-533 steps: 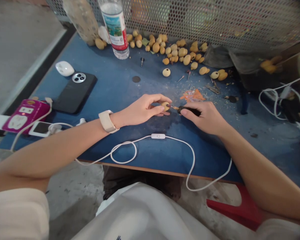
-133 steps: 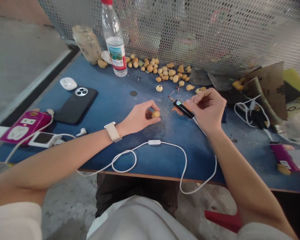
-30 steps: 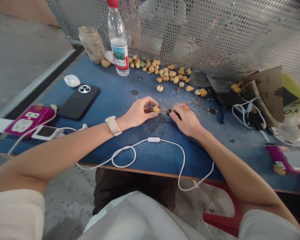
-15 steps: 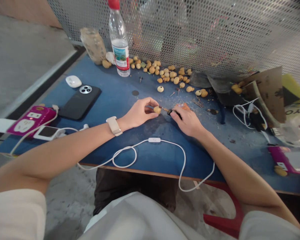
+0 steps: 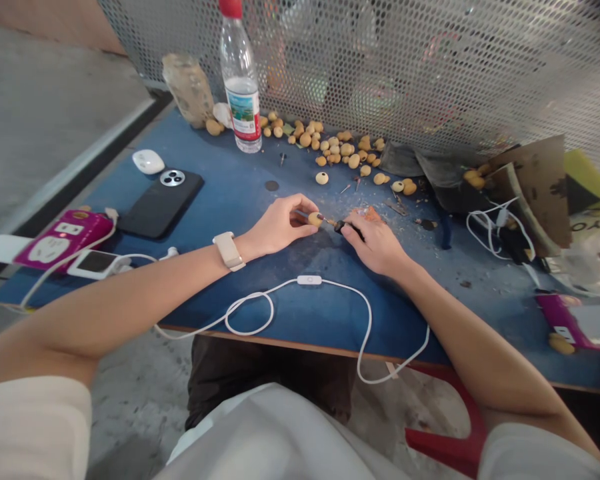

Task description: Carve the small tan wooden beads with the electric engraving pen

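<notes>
**Bench layout, left to right**

- **Far left of the blue bench:** a magenta power strip. A black phone lies at its 2 o'clock, camera side up.
- **Left hand:** the grip is closed, with thumb and fingertips pinched around a tan bead. The bead sits near the bench centre, low over the surface. Whether it touches the bench cannot be told.
- **Right hand:** the grip is closed around a black-handled tool. The thin tip points to 9 o'clock and meets the bead. This hand sits just beside the left.
- **At 6 o'clock of the hands:** a white cable with an inline switch.
- **At 12 o'clock:** loose beads.
- **At 11 o'clock:** a water bottle.
</notes>
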